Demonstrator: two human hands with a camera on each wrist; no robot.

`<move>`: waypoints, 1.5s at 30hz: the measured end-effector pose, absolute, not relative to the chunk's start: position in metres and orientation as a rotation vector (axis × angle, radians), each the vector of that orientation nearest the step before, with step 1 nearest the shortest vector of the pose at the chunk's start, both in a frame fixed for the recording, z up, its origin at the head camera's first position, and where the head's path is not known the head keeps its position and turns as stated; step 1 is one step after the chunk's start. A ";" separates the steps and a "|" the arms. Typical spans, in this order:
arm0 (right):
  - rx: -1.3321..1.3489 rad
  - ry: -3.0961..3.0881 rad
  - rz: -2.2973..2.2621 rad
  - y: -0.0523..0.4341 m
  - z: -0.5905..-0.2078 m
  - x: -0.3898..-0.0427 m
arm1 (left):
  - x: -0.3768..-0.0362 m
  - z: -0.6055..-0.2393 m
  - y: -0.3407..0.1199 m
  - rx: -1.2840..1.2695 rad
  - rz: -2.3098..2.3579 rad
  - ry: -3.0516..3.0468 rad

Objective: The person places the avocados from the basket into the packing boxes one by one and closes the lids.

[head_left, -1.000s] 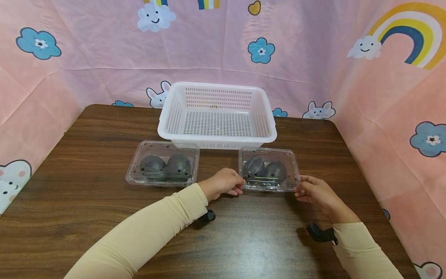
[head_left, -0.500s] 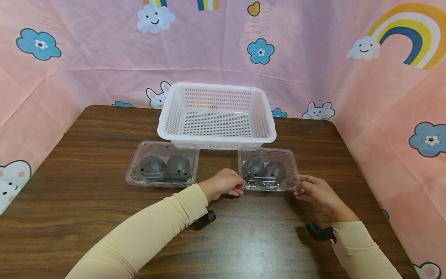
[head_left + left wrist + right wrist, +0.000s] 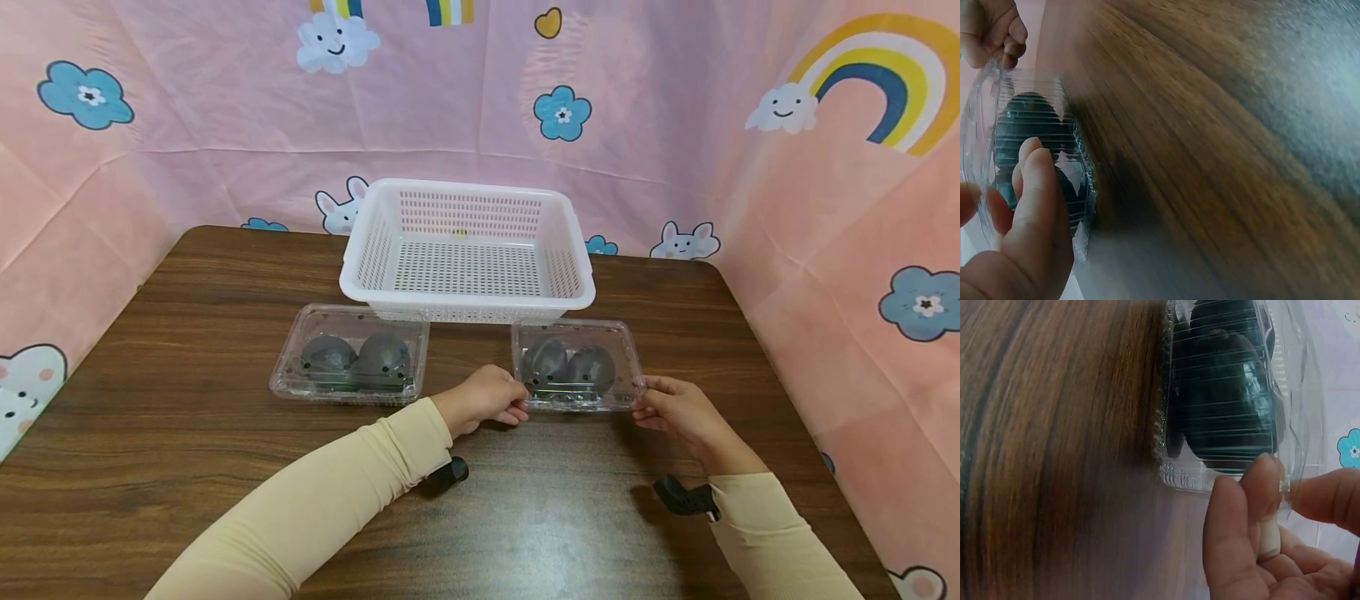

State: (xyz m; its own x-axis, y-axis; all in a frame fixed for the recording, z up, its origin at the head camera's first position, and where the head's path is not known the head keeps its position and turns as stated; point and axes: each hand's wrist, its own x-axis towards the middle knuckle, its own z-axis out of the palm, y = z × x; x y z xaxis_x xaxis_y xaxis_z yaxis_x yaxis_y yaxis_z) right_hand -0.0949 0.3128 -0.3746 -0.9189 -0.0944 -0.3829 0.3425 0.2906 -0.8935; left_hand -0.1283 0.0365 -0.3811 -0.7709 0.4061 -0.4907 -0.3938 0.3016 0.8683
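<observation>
Two clear plastic clamshell boxes lie on the brown wooden table (image 3: 187, 467), each with two dark round items inside. My hands hold the right-hand box (image 3: 577, 365) by its two ends. My left hand (image 3: 487, 398) grips the left end, its fingers curled against the clear wall (image 3: 1029, 169). My right hand (image 3: 675, 407) pinches the right edge (image 3: 1272, 481) between thumb and fingers. The box looks to rest on or just above the table. The left-hand box (image 3: 351, 355) lies untouched.
A white perforated plastic basket (image 3: 467, 250) stands empty just behind both boxes, at mid-table. Pink patterned cloth walls close in the table on three sides. Bare wood spans the near half of the table.
Both hands and the right-hand box have stayed almost still; the box sits very slightly farther from me than a second ago.
</observation>
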 end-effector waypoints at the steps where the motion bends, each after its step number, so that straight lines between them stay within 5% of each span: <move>1: 0.226 2.207 -1.661 0.312 -0.374 -0.095 | -0.128 -0.381 0.037 0.006 1.543 1.904; 45: 0.248 2.222 -1.644 0.311 -0.372 -0.098 | -0.128 -0.383 0.038 -0.010 1.627 1.874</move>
State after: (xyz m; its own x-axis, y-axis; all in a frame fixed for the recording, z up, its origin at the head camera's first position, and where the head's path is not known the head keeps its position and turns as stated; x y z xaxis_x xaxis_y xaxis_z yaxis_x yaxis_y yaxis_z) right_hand -0.0975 0.3114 -0.3716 -0.9182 -0.0742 -0.3891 0.3505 0.3058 -0.8853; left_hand -0.1277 0.0381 -0.3829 -0.7901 0.3961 -0.4678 -0.4074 0.2309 0.8836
